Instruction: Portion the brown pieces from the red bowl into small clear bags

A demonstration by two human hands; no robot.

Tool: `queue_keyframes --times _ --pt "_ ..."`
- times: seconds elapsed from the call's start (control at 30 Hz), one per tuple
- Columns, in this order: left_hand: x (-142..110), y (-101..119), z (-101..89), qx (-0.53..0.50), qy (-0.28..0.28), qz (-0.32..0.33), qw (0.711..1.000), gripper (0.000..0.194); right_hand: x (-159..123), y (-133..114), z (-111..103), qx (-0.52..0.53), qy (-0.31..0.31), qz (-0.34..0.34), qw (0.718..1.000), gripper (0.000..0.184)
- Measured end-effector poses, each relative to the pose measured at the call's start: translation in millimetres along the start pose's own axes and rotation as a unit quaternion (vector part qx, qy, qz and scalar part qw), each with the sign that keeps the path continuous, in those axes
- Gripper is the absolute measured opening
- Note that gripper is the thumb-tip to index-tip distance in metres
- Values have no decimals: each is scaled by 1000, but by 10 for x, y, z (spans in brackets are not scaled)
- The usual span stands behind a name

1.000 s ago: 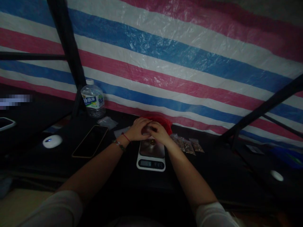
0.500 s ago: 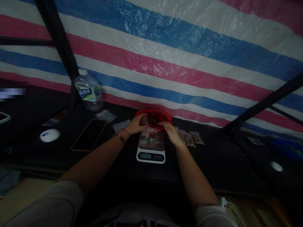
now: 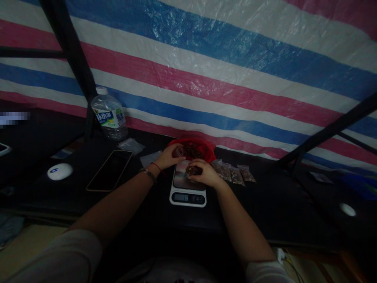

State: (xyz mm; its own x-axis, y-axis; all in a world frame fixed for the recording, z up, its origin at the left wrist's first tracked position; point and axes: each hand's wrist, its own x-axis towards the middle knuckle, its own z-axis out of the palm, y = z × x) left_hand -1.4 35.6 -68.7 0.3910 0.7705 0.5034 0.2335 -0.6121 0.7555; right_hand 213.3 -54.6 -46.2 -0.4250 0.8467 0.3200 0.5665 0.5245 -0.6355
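A white digital kitchen scale (image 3: pixel 187 199) with a lit display sits in front of me. On its metal plate is a small round cup (image 3: pixel 188 176) filled with brown bits, and the curled fingers of my right hand (image 3: pixel 204 173) are around it. Behind the scale lies an open red plastic bag (image 3: pixel 209 151) with a heap of small brown pieces (image 3: pixel 193 150) in it. My left hand (image 3: pixel 169 156) is at the bag's left edge, its fingers closed around a small clear plastic thing (image 3: pixel 179 151) whose kind I cannot make out.
Several small zip bags of brown bits (image 3: pixel 235 175) lie to the right. On the left are a phone (image 3: pixel 109 171), clear plastic bags (image 3: pixel 131 146), a white mouse-like device (image 3: pixel 60 171) and a large clear bottle (image 3: pixel 109 118). A striped sheet (image 3: pixel 206 86) hangs behind the black table.
My right hand has moved from the red bag's right edge down and left to the cup on the scale, closing around it. My left hand has stayed nearly in place.
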Motion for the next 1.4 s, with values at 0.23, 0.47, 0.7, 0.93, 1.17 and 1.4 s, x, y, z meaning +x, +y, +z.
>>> queue_keyframes --times 0.23,0.47,0.7,0.93,1.17,1.4 --pt "-41 117 15 17 -62 30 997 55 69 109 -46 117 141 49 982 41" --pt "-66 202 68 21 -59 35 997 60 290 -29 -18 89 152 57 983 48" --pt "-71 191 88 -30 -32 21 999 54 450 -205 -119 15 109 -25 994 30" --pt "-74 206 86 -84 -13 0 996 47 430 -237 -173 10 121 1 993 39" --pt "-54 126 48 -88 51 -14 995 41 187 -162 -161 6 80 42 996 43" --pt "-24 31 10 -78 196 -33 977 35 -74 -174 -46 -71 20 104 992 44"
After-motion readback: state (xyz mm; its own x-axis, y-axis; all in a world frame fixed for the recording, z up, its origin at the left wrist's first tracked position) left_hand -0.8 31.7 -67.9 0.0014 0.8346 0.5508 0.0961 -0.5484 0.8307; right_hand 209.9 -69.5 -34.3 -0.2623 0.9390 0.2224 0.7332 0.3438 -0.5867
